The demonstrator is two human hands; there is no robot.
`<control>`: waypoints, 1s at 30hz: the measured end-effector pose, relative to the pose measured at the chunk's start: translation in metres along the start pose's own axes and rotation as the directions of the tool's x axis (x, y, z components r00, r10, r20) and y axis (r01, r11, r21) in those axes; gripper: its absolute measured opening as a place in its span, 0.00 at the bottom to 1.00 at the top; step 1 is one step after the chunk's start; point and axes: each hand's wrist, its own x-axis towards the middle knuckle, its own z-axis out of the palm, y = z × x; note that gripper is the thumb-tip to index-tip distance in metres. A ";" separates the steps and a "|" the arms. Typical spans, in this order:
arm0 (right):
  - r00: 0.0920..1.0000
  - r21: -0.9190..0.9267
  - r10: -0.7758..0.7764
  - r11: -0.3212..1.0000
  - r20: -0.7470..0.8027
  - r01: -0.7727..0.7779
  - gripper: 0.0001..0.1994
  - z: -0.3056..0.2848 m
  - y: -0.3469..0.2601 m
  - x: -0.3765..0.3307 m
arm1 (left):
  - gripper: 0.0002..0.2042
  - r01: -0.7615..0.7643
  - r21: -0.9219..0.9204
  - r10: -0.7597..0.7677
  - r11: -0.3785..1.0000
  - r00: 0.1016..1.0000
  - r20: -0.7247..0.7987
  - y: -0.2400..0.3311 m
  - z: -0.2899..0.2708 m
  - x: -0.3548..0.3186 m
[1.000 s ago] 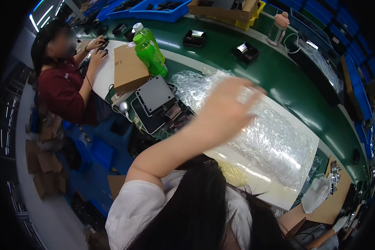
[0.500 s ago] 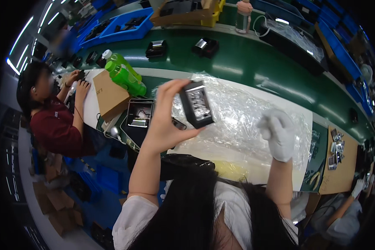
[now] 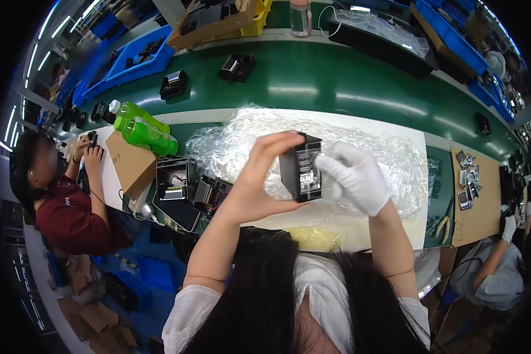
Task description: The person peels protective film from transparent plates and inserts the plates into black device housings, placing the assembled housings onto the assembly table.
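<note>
My bare left hand (image 3: 253,189) grips a black box-shaped housing (image 3: 288,168) between the thumb below and the fingers above. The housing is tilted, and its shiny, mirror-like inside faces right. My right hand (image 3: 360,180), in a white glove, has its fingers pinched together at the housing's right edge. Whatever lies between those fingertips is too small to make out. Beneath both hands, crumpled clear plastic wrap (image 3: 230,138) covers much of the white work surface. Two similar open black housings, one with a wire inside (image 3: 174,178) and another (image 3: 211,193), sit left of my left hand.
Two green bottles (image 3: 144,135) lean by a cardboard box (image 3: 127,168) at left. On the green bench (image 3: 277,76) stand more black housings (image 3: 237,67). Pliers (image 3: 443,227) and a cardboard sheet with shiny parts (image 3: 484,215) are at right. Co-workers (image 3: 71,206) sit at both sides.
My gloved right hand has come left from over the plastic wrap to the housing's edge. The housing has turned in my left hand, and the whole view has shifted.
</note>
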 end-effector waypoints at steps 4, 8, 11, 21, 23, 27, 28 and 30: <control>0.928 -0.480 -0.367 0.827 -0.065 0.294 0.11 0.013 0.007 0.007 | 0.46 -0.118 0.328 0.124 0.937 0.992 0.004 -0.003 0.014 0.009; 0.958 -0.800 -0.285 0.582 -0.032 0.146 0.18 0.018 -0.012 0.012 | 0.42 0.079 0.316 -0.027 0.945 0.986 -0.163 -0.009 0.027 0.003; 0.968 -0.818 -0.212 0.575 -0.133 0.014 0.22 -0.003 -0.032 0.054 | 0.38 0.118 0.436 -0.065 0.892 0.989 -0.135 -0.019 0.022 0.000; 0.941 -0.920 -0.290 0.388 -0.174 -0.050 0.19 -0.056 -0.026 0.153 | 0.31 0.076 0.713 -0.148 0.697 0.988 0.039 -0.045 0.027 -0.019; 0.938 -0.896 -0.311 0.357 0.150 0.262 0.21 -0.049 -0.009 0.136 | 0.31 0.093 0.719 -0.146 0.689 0.989 0.011 -0.048 0.028 -0.019; 0.811 -0.794 -0.294 0.207 0.506 0.571 0.20 -0.034 0.014 0.084 | 0.31 0.063 0.707 -0.096 0.704 0.995 0.007 -0.056 0.026 -0.022; 0.777 -0.783 -0.247 0.096 0.579 0.615 0.18 -0.030 0.013 0.075 | 0.31 0.050 0.702 -0.081 0.711 0.997 0.011 -0.056 0.027 -0.022; 0.812 -0.812 -0.203 0.104 0.547 0.574 0.16 -0.026 0.011 0.071 | 0.31 0.075 0.672 -0.086 0.736 0.996 -0.018 -0.052 0.031 -0.020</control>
